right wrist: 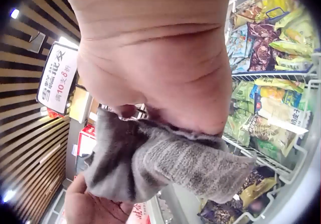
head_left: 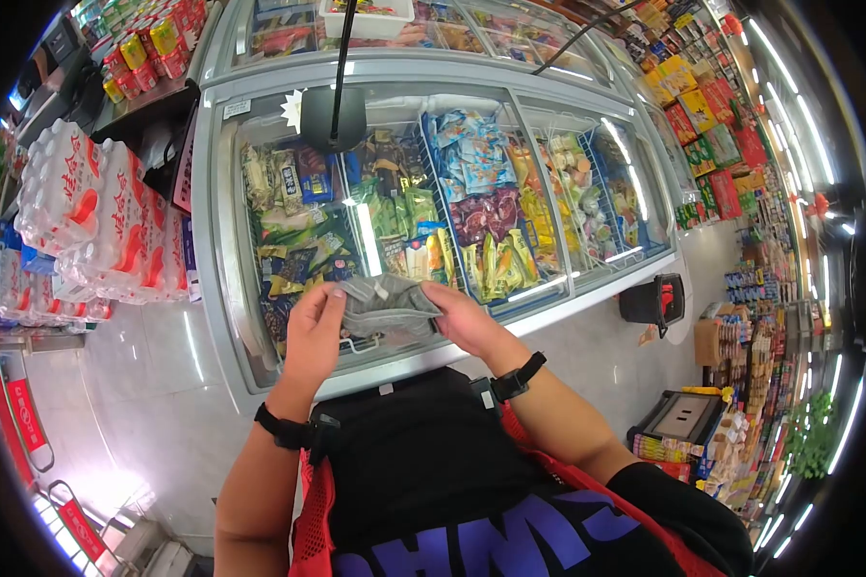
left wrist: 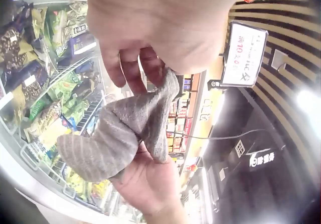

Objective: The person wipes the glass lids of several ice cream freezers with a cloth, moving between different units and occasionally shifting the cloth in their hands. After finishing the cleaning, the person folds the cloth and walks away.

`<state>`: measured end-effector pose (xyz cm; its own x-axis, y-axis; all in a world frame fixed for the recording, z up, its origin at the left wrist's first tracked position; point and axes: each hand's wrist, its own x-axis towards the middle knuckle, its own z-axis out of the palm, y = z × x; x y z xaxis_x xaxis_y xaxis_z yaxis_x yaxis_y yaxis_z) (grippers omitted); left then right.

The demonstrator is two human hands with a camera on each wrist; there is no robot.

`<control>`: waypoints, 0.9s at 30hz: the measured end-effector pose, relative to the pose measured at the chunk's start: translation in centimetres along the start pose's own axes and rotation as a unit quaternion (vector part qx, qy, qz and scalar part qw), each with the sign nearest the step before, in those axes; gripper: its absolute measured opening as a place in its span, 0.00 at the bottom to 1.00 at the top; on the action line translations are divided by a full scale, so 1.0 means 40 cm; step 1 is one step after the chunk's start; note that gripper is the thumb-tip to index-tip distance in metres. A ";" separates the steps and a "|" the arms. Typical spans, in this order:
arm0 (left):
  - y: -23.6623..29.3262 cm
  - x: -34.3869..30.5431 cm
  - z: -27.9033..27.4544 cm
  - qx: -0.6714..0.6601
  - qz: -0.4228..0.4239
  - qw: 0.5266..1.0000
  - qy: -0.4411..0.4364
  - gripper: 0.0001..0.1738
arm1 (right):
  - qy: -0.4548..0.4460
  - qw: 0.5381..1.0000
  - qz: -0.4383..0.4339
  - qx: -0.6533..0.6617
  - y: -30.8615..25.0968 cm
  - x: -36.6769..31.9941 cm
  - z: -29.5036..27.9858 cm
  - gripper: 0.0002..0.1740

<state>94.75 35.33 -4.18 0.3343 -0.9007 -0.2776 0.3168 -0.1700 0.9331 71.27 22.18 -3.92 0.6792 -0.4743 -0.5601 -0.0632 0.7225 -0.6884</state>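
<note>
I hold the grey cloth (head_left: 387, 306) in both hands, above the glass lid of the freezer (head_left: 219, 240). My left hand (head_left: 313, 332) pinches one end, with the fingers curled into the fabric. My right hand (head_left: 467, 322) clamps the other end under the thumb. Between them the cloth is bunched and doubled, not flat. To handle it well, I think both ends should be level and the pull gentle, so no fold slips from my fingers.
</note>
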 end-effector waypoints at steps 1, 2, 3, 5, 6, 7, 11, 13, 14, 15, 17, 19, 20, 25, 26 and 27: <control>-0.015 0.016 -0.007 -0.045 -0.026 0.999 0.006 0.14 | -0.018 1.000 0.008 0.002 -0.003 -0.009 0.008 0.31; -0.021 0.031 -0.012 -0.091 -0.050 0.995 0.013 0.15 | -0.036 0.999 0.015 0.003 -0.011 -0.022 0.018 0.35; 0.021 0.027 0.005 -0.135 -0.094 0.986 0.017 0.17 | -0.054 0.998 0.022 0.005 -0.019 -0.031 0.029 0.38; 0.083 0.023 0.033 -0.227 -0.145 0.963 0.012 0.18 | -0.048 0.991 0.035 -0.121 -0.012 -0.035 0.021 0.37; 0.096 0.028 0.040 -0.272 -0.169 0.947 0.008 0.19 | -0.044 0.981 0.040 -0.183 -0.010 -0.035 0.018 0.36; 0.095 0.036 0.039 -0.299 -0.182 0.937 0.009 0.20 | -0.078 0.991 0.026 -0.106 -0.007 -0.032 0.020 0.36; 0.036 0.071 0.015 -0.349 -0.217 0.912 0.003 0.23 | -0.140 0.990 -0.003 0.034 -0.018 -0.032 0.040 0.36; 0.030 0.076 0.015 -0.317 -0.226 0.921 -0.011 0.25 | -0.125 0.991 -0.005 0.042 -0.020 -0.029 0.039 0.33; 0.030 0.070 0.017 -0.287 -0.232 0.929 -0.022 0.27 | -0.111 0.992 -0.006 0.058 -0.012 -0.024 0.035 0.30; 0.030 0.063 0.021 -0.256 -0.237 0.937 -0.033 0.29 | -0.097 0.992 -0.006 0.074 -0.005 -0.021 0.031 0.27; -0.003 0.055 0.039 -0.020 -0.168 0.985 0.013 0.33 | -0.043 0.998 -0.007 0.048 0.004 -0.020 0.028 0.21; -0.016 0.053 0.044 0.067 -0.160 0.984 0.038 0.42 | -0.007 1.000 -0.007 0.009 0.014 -0.015 0.032 0.16; -0.017 0.046 0.044 0.042 -0.169 0.985 0.014 0.44 | 0.003 1.000 -0.008 -0.016 0.018 -0.012 0.036 0.14; -0.017 0.004 0.084 0.049 -0.057 0.993 -0.091 0.59 | 0.019 0.985 -0.006 -0.173 0.020 -0.010 0.039 0.11; -0.025 0.000 0.083 0.085 -0.024 0.991 -0.102 0.64 | 0.041 0.990 -0.005 -0.134 0.020 -0.011 0.053 0.11; 0.023 -0.003 0.083 0.085 -0.066 0.985 -0.137 0.70 | 0.063 0.993 -0.005 -0.096 0.017 -0.013 0.065 0.11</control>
<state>92.04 33.94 -2.55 0.0404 -0.9367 -0.3477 0.1797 -0.3355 0.9247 72.78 24.24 -2.91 0.5838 -0.5493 -0.5978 -0.2027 0.6144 -0.7625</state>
